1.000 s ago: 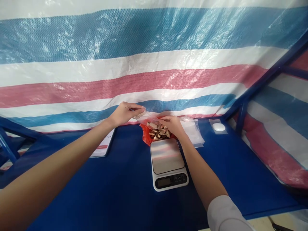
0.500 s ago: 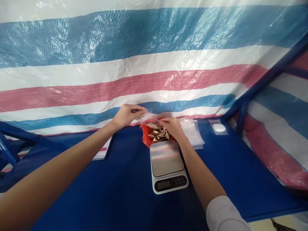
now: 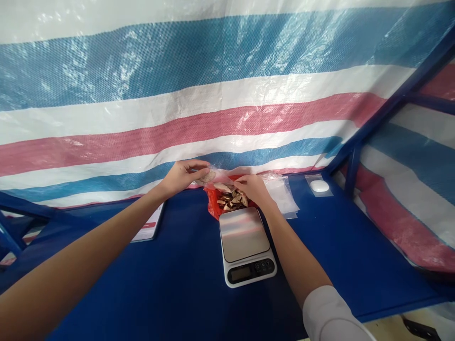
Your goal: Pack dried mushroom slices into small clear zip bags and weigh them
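My left hand [image 3: 182, 177] pinches the left end of a clear plastic bag [image 3: 221, 176]. Pale pieces show through the plastic beside those fingers. Closed on the right end of the same bag is my right hand [image 3: 255, 189], its fingertips partly hidden. Just below the clear bag, a red plastic bag [image 3: 213, 204] lies open with brown-and-cream dried slices [image 3: 234, 201] in it. A white kitchen scale [image 3: 245, 237] with a shiny plate stands in front of the red bag, nothing on its plate; my right forearm passes along its right side.
A stack of clear bags [image 3: 282, 194] lies right of my right hand. Farther right, a white rounded object [image 3: 320, 186] rests on a small clear bag. A flat white-and-red item [image 3: 151, 227] is partly under my left forearm. Striped sheeting [image 3: 199, 123] backs the blue table [image 3: 170, 284].
The pale pieces in the clear bag by my left hand show more plainly now. Both hands keep their hold on the bag, and the whole view has shifted slightly.
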A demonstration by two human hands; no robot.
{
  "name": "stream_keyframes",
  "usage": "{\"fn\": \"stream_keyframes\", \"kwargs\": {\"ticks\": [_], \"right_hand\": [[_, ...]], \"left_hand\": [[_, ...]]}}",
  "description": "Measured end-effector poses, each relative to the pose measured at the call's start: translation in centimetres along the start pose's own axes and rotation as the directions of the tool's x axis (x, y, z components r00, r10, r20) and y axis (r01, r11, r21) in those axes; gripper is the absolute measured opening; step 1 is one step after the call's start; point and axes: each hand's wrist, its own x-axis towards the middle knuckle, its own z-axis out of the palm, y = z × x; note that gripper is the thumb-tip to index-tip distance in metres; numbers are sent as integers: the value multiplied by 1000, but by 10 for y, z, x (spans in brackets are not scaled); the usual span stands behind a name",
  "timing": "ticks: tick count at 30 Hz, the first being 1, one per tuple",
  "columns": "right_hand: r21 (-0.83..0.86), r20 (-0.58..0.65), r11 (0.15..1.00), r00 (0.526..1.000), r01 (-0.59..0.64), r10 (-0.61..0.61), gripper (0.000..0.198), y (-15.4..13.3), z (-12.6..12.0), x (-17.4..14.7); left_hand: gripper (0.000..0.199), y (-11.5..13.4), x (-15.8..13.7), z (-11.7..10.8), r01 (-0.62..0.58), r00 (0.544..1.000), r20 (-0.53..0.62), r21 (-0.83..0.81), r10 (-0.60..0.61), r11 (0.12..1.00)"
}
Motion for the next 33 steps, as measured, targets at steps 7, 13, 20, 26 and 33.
{"fn": "stream_keyframes", "kwargs": {"ticks": [7,13,20,26,33], "right_hand": [[119,16,992,999,-34,32,23,-3,-2,-2],[324,43,943,997,-73,63,24,3,0,-2],[367,99,923,991,-119,88,23,3,-9,-3],[359,112,925,989,-127,93,24,3,-9,-3],[380,153,916,985,-128,74,20,-4,2,-4]], "left_hand": [[39,21,9,3,-38,997,-60,53,41,998],[35,27,13,5,-27,988,-149,43,33,999],[56,18,-3,3,-95,988,-110,112,108,989],[55,6,-7,-8,-31,995,-87,126,42,992],[51,14,-2,-7,-47,993,-100,114,58,992]]}}
